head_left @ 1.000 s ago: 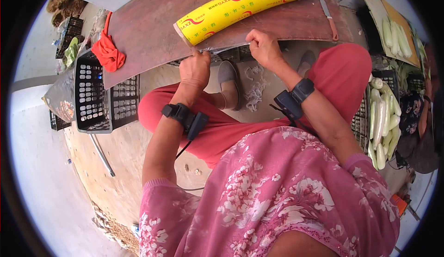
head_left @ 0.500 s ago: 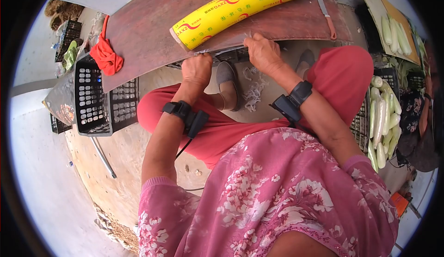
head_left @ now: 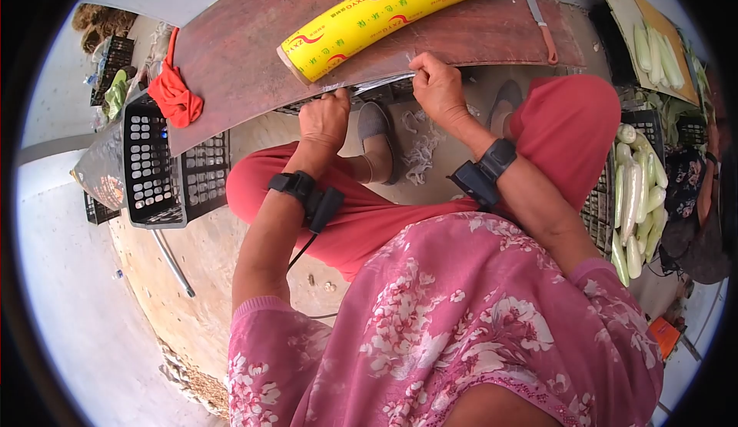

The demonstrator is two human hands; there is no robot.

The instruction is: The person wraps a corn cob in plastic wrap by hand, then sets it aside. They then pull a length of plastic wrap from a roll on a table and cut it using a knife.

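A yellow printed roll of cling film [head_left: 384, 21] lies across the reddish board [head_left: 238, 50]. Clear film [head_left: 382, 83] stretches along the board's near edge, between my two hands. My left hand [head_left: 324, 117] is closed in a pinch at the film's left end, just below the end of the roll. At the other end, my right hand [head_left: 439, 86] pinches the film, its knuckles by the board edge. Both sets of fingertips are partly hidden. A knife [head_left: 543, 29] with a pinkish handle rests on the board, right of the roll.
A red cloth [head_left: 175, 98] hangs over the board's left corner, above a black crate [head_left: 152, 158]. Pale green, long vegetables [head_left: 639, 196] fill a crate at my right. More of them lie on a board [head_left: 684, 50] behind. White scraps [head_left: 421, 154] litter the floor.
The roll has shifted slightly left and turned, its printing moved. Both hands remain at the board edge; my right hand has moved slightly right, and more of the film shows between them.
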